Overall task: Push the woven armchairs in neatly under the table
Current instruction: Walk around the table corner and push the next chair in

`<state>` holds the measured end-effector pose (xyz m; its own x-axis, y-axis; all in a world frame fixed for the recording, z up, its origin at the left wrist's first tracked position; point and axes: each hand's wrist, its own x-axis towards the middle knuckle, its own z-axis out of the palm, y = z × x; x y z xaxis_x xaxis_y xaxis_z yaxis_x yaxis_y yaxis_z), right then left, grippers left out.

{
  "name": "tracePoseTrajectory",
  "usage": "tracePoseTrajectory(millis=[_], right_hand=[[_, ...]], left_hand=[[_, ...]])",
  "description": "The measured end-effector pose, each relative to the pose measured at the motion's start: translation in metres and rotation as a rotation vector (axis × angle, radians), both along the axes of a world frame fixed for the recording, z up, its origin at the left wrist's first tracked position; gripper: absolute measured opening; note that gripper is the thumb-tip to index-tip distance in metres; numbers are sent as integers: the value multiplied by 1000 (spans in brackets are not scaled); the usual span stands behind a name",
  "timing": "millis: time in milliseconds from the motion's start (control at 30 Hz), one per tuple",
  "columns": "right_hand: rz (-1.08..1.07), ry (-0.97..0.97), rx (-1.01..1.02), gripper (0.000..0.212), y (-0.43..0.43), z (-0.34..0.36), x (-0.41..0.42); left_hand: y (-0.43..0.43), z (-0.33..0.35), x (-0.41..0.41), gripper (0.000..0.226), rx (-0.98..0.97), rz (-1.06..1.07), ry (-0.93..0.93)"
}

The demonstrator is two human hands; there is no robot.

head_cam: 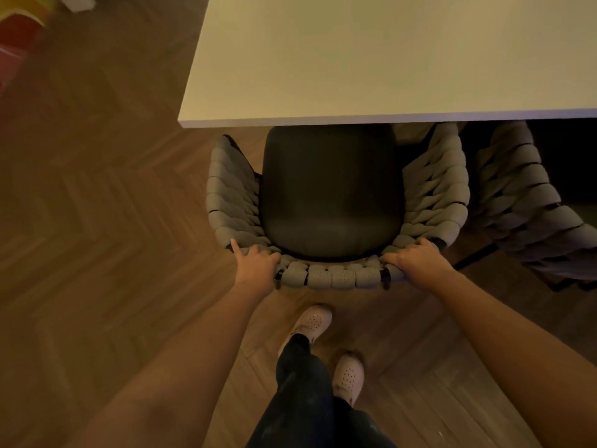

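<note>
A grey woven armchair (336, 274) with a dark seat cushion stands in front of me, its front slipped under the near edge of the white table (371, 59). My left hand (256, 263) grips the left end of the backrest rim, index finger stretched along the weave. At the right end of the same rim, my right hand (410, 258) holds on with fingers curled over it. A second woven armchair (529, 205) stands at an angle to the right, partly under the table.
Herringbone wood floor (97, 221) spreads out to the left and behind me. My feet in pale clogs (323, 344) stand just behind the chair. Some colourful object (22, 24) lies at the far top left.
</note>
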<state>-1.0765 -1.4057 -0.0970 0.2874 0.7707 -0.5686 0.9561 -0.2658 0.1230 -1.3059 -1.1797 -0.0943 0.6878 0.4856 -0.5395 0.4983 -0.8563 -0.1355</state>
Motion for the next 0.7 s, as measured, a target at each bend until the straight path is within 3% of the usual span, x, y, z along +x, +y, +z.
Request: tracePoseTrajectory(millis=[333,467,700], right_hand=[[9,2,-8,45,12,-2,9],[-9,12,-16,49,10,-5,7],[-31,33,2,37,-10,-14,-12]], left_hand=[[10,2,9,49,-22,62,-25],[7,2,2,41,-31,62,-60],[-10,0,-19,35,-40,69,-73]])
